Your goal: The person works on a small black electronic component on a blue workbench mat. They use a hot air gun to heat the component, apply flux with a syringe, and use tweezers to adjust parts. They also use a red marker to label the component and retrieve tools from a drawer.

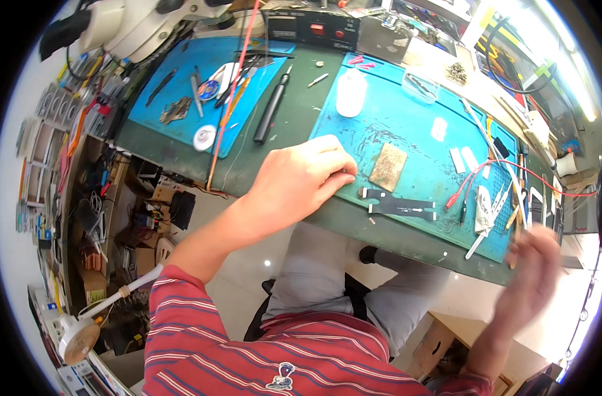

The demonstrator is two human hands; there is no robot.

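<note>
My left hand (pixel 306 173) is closed, its fingers curled together at the near left edge of the blue work mat (pixel 373 86). Whatever it holds, if anything, is hidden. To its right lie a worn tan square pad (pixel 388 166) and, nearer to me, a black flex cable (pixel 401 207). My right hand (pixel 535 264) hangs off the mat's near right corner, its fingers smeared by motion. Closest to that hand are white tweezers (pixel 491 214), a crumpled white tube (pixel 482 211) and several slim tools. A red test lead (pixel 469 181) curves across the mat there.
A white bottle (pixel 351 94) stands on the mat beside a clear plastic box (pixel 420 86). Left of it lie a black pen-shaped screwdriver (pixel 272 109) and a second blue mat (pixel 175 72) with tools. A microscope (pixel 126 26) overhangs the far left; a black box (pixel 314 30) stands behind.
</note>
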